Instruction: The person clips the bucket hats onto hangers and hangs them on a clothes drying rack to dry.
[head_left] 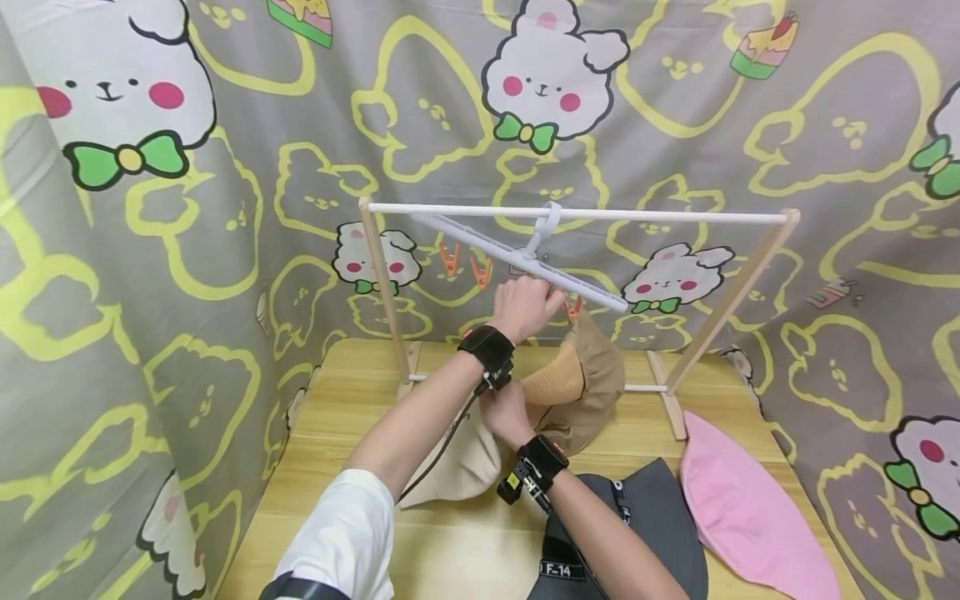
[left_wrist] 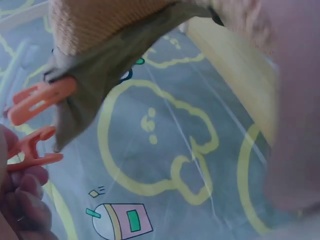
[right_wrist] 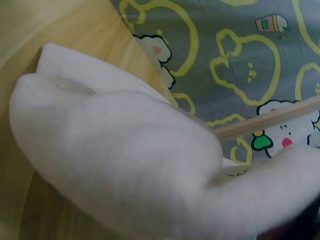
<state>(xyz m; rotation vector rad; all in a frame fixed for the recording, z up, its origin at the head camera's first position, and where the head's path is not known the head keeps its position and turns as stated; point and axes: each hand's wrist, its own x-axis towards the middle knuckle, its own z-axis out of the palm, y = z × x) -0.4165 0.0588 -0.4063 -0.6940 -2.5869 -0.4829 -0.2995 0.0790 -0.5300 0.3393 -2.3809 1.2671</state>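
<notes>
My left hand point(head_left: 525, 307) is raised under the white hanger point(head_left: 517, 257), and its fingers pinch an orange clip point(left_wrist: 32, 150). Beside it, another orange clip point(left_wrist: 42, 100) bites the edge of a brown cloth hat point(head_left: 603, 387) with a tan knitted-looking inside. Lower down, crossing beneath the left wrist, my right hand point(head_left: 508, 412) grips the hat's cloth; its fingertips are hidden. Cream cloth point(head_left: 461, 462) spreads below that hand and fills much of the right wrist view; whether it belongs to the same hat I cannot tell.
A white rail point(head_left: 660, 216) on a wooden-legged rack point(head_left: 731, 300) carries the hanger. More orange clips point(head_left: 450, 258) dangle from its left half. On the wooden table point(head_left: 345, 417), a dark grey hat point(head_left: 660, 517) and a pink hat point(head_left: 750, 508) lie at right. Patterned curtains surround everything.
</notes>
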